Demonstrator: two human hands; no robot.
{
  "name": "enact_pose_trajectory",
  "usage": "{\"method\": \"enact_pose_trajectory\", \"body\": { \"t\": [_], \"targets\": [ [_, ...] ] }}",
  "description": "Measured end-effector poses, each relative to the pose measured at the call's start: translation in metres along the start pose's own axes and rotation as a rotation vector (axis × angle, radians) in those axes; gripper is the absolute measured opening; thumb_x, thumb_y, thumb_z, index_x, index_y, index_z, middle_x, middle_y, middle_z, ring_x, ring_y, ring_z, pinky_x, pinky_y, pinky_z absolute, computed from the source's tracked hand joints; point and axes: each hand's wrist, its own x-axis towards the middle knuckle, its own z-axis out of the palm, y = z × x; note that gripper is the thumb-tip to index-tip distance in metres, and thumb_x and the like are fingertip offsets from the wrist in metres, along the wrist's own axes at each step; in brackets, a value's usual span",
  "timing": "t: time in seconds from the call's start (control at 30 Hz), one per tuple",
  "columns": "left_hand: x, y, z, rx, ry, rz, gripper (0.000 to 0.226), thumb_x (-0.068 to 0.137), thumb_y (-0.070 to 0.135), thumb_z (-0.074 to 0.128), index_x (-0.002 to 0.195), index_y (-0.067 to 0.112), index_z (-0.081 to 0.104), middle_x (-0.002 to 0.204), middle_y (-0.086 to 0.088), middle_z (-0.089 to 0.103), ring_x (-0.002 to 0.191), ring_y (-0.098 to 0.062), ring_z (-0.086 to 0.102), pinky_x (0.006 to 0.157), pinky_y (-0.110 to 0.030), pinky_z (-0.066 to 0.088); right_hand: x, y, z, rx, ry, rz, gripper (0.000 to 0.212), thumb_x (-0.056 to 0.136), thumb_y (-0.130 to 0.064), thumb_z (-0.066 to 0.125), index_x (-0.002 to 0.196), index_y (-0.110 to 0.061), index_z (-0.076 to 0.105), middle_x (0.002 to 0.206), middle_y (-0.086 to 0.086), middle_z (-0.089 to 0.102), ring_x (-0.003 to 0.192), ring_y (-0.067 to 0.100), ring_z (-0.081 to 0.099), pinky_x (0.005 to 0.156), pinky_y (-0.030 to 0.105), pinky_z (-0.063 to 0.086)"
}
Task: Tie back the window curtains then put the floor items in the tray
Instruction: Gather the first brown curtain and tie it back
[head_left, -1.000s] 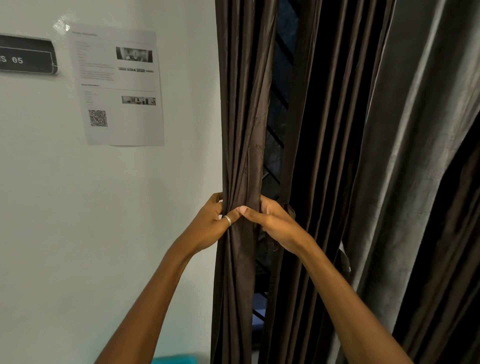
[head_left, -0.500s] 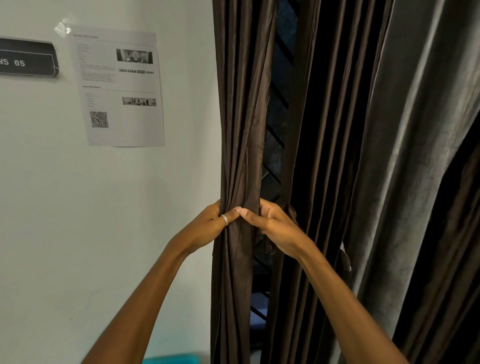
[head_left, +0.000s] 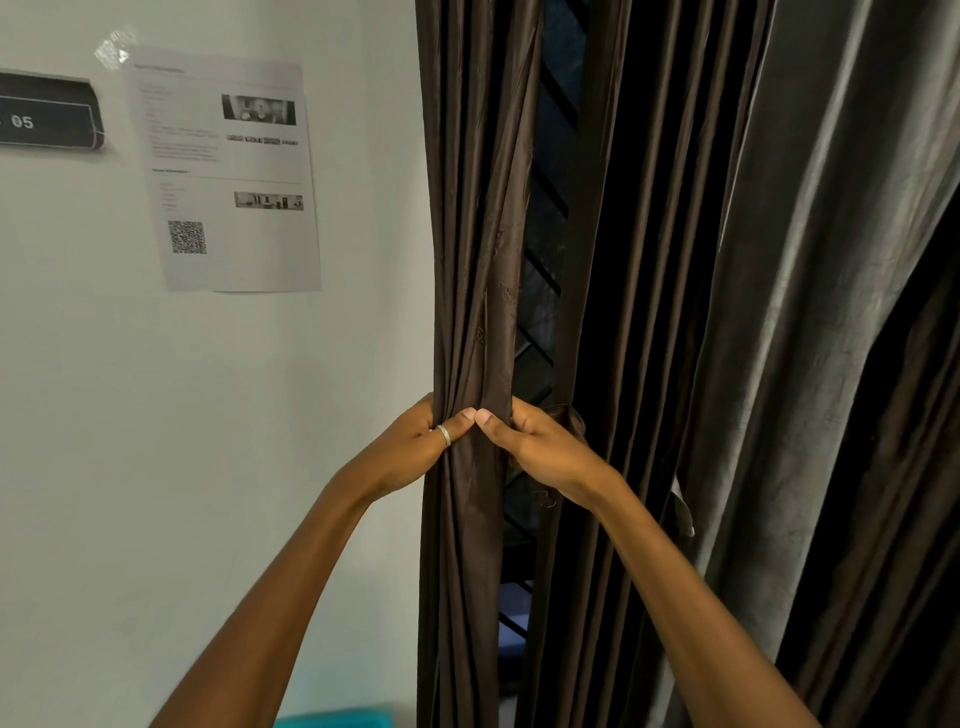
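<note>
Wall: one pale wall fills the left side of the room, plain and smooth.
Curtains: I count two kinds. A grey curtain hangs in loose folds on the right, and dark brown curtain panels take up the middle.
Gathered panel: one narrow brown panel beside the wall is bunched into a tight column and pinched in at hand height.
Window: one strip of dark window with slanted bars shows in the gap right of the gathered panel.
Paper: one printed sheet is taped to the wall, with small pictures and a square code.
Sign: one dark plate at the left edge reads "05".
Arms: two bare forearms rise from the bottom edge and converge on the gathered panel.
Left hand: the left hand is wrapped round the bunch from the wall side, thumb across the front.
Right hand: the right hand clasps it from the window side, thumb tip almost touching the other thumb.
Ring: one silver ring sits on the left thumb.
Tray: a teal edge shows at the bottom; I cannot tell what it is.
</note>
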Motion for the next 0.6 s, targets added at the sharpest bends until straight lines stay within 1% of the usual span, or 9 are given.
{"method": "enact_pose_trajectory", "body": {
  "t": [0.03, 0.13, 0.27, 0.33, 0.37, 0.4, 0.47, 0.53, 0.6],
  "targets": [
    [0.0, -0.001, 0.0, 0.014, 0.004, 0.011, 0.065, 0.092, 0.058, 0.047, 0.149, 0.027, 0.04, 0.132, 0.011, 0.053, 0.118, -0.01, 0.054, 0.102, -0.027, 0.046, 0.0, 0.001, 0.001, 0.015, 0.003, 0.008, 0.038, 0.105, -0.036, 0.049, 0.14, -0.023, 0.055, 0.134, -0.008, 0.064, 0.123, 0.003, 0.06, 0.103, 0.024, 0.05],
    [0.0, 0.0, 0.002, 0.079, 0.036, 0.056, 0.055, 0.098, 0.05, 0.048, 0.147, 0.025, 0.043, 0.127, 0.012, 0.054, 0.112, -0.006, 0.054, 0.091, -0.015, 0.044, 0.0, 0.003, 0.003, 0.083, 0.011, 0.04, 0.034, 0.105, -0.035, 0.05, 0.136, -0.024, 0.058, 0.131, -0.005, 0.067, 0.122, 0.008, 0.062, 0.106, 0.034, 0.05],
    [0.0, 0.0, 0.001, 0.214, 0.065, 0.048, 0.054, 0.097, 0.055, 0.045, 0.139, 0.021, 0.052, 0.124, 0.002, 0.063, 0.108, -0.016, 0.063, 0.091, -0.024, 0.051, 0.001, 0.004, 0.008, 0.126, 0.053, 0.025, 0.033, 0.105, -0.03, 0.05, 0.136, -0.022, 0.058, 0.131, -0.004, 0.067, 0.122, 0.008, 0.063, 0.108, 0.035, 0.048],
    [0.0, 0.0, 0.0, 0.291, 0.061, 0.0, 0.052, 0.095, 0.061, 0.042, 0.12, 0.019, 0.061, 0.106, 0.0, 0.069, 0.096, -0.02, 0.067, 0.085, -0.029, 0.057, 0.002, 0.005, 0.01, 0.136, 0.071, 0.016, 0.035, 0.106, -0.027, 0.049, 0.139, -0.019, 0.055, 0.133, -0.003, 0.066, 0.124, 0.008, 0.061, 0.111, 0.035, 0.046],
    [0.0, -0.001, 0.0, 0.307, 0.059, -0.017, 0.048, 0.094, 0.063, 0.041, 0.105, 0.022, 0.064, 0.092, 0.002, 0.068, 0.087, -0.019, 0.067, 0.077, -0.027, 0.057, 0.002, 0.006, 0.011, 0.14, 0.076, 0.016, 0.036, 0.106, -0.025, 0.049, 0.14, -0.018, 0.055, 0.133, -0.003, 0.066, 0.124, 0.008, 0.061, 0.112, 0.035, 0.045],
    [0.0, -0.002, 0.0, 0.304, 0.057, -0.027, 0.042, 0.093, 0.064, 0.041, 0.09, 0.028, 0.061, 0.08, 0.006, 0.065, 0.077, -0.017, 0.066, 0.068, -0.022, 0.053, 0.002, 0.007, 0.011, 0.144, 0.079, 0.018, 0.036, 0.106, -0.025, 0.049, 0.141, -0.018, 0.054, 0.134, -0.002, 0.065, 0.125, 0.009, 0.06, 0.113, 0.036, 0.044],
    [0.0, -0.001, 0.0, 0.303, 0.067, -0.032, 0.038, 0.093, 0.064, 0.042, 0.077, 0.032, 0.054, 0.069, 0.009, 0.059, 0.067, -0.013, 0.062, 0.06, -0.016, 0.044, 0.002, 0.008, 0.011, 0.156, 0.076, 0.02, 0.036, 0.106, -0.024, 0.048, 0.141, -0.017, 0.054, 0.134, -0.002, 0.065, 0.126, 0.01, 0.06, 0.114, 0.038, 0.043],
    [0.001, -0.002, -0.002, 0.367, 0.081, -0.022, 0.045, 0.093, 0.064, 0.043, 0.079, 0.023, 0.057, 0.071, 0.002, 0.061, 0.067, -0.016, 0.062, 0.06, -0.021, 0.049, 0.002, 0.009, 0.011, 0.153, 0.075, 0.018, 0.035, 0.106, -0.024, 0.049, 0.14, -0.018, 0.055, 0.133, -0.002, 0.066, 0.126, 0.01, 0.06, 0.114, 0.039, 0.043],
    [0.002, -0.001, -0.004, 0.506, 0.111, 0.004, 0.058, 0.093, 0.066, 0.042, 0.088, 0.011, 0.062, 0.078, -0.005, 0.064, 0.072, -0.02, 0.064, 0.071, -0.032, 0.058, 0.002, 0.009, 0.011, 0.126, 0.088, 0.018, 0.035, 0.105, -0.026, 0.05, 0.139, -0.019, 0.056, 0.132, -0.003, 0.067, 0.124, 0.011, 0.061, 0.113, 0.04, 0.045]
  ]
}}
